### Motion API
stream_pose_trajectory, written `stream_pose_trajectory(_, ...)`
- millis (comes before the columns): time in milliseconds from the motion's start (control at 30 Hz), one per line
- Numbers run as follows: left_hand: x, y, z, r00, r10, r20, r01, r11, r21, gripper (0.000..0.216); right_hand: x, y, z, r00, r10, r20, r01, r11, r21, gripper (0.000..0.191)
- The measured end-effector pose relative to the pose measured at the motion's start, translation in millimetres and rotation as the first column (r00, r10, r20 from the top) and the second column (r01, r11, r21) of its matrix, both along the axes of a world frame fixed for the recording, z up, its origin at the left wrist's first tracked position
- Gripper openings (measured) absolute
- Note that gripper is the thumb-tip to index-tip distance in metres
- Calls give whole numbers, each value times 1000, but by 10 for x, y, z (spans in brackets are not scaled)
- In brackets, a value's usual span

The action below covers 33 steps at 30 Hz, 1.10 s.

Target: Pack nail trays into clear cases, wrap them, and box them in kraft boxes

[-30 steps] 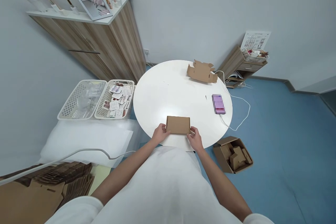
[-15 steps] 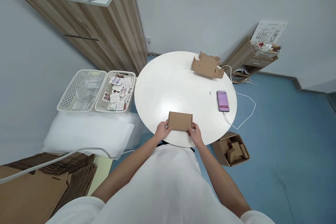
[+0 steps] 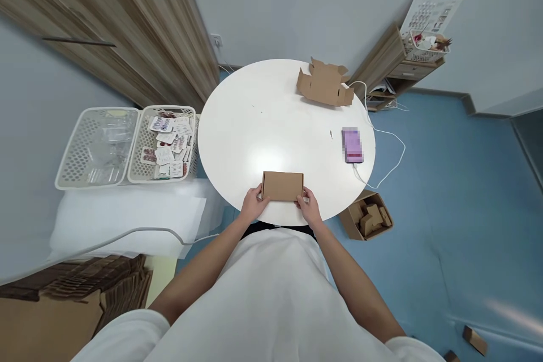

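Observation:
A small closed brown cardboard box (image 3: 283,186) is at the near edge of the white oval table (image 3: 237,119). My left hand (image 3: 253,203) grips its left end, with the thumb at the near corner. At the right end my right hand (image 3: 309,205) holds it the same way, fingers around the side. Whether the box rests on the tabletop or is lifted slightly, I cannot tell. Farther back on the table lies an unfolded cardboard box (image 3: 324,85) with its flaps spread.
A purple, pixelated phone (image 3: 353,146) with a white cable lies at the table's right. Left stand two white baskets, one with clear plastic (image 3: 97,147), one with small packets (image 3: 167,144). A carton of cardboard pieces (image 3: 367,215) stands on the floor; flattened cardboard (image 3: 51,317) is stacked lower left.
My view has shifted, so the table and baskets sit further left and higher in the picture. Both hands keep their hold on the closed box. Cardboard pieces now show on the floor lower right.

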<state>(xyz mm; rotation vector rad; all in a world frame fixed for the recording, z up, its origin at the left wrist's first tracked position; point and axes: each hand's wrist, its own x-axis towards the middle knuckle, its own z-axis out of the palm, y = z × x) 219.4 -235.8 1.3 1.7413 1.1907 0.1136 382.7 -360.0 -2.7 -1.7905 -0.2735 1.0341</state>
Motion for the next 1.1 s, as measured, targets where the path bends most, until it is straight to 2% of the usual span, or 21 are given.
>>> stream_pose_trajectory(167, 57, -38, -12, 999, 42, 11, -42, 999, 5, 59, 4, -13, 10, 1000, 14, -1, -14, 1000, -8, 51)
stream_pose_trajectory(400, 102, -79, -44, 997, 73, 19, -73, 997, -18, 61, 45, -78, -75, 999, 37, 11, -37, 999, -22, 52)
stream_pose_trajectory(567, 109, -87, -13, 997, 71, -4, -71, 997, -19, 62, 76, -76, -111, 998, 59, -7, -60, 997, -46, 53)
stream_pose_trajectory(733, 260, -134, 67, 997, 72, 34, -73, 997, 29, 57, 191, -117, -42, 999, 21, -32, -20, 1000, 11, 51)
stream_pose_trajectory(900, 832, -431, 225, 993, 22, 112, -41, 985, 170, 56, 635, -481, 58, 994, -72, 78, 64, 993, 95, 49)
stream_pose_trajectory(1000, 1359, -781, 337, 988, -68, 137, 32, 966, 255, 57, 1035, -886, 88, 967, -200, 156, 180, 974, 136, 46)
stream_pose_trajectory(1100, 1940, -1213, 423, 973, -191, 133, 146, 946, 288, 58, 1436, -1415, 102, 916, -322, 240, 298, 946, 132, 42)
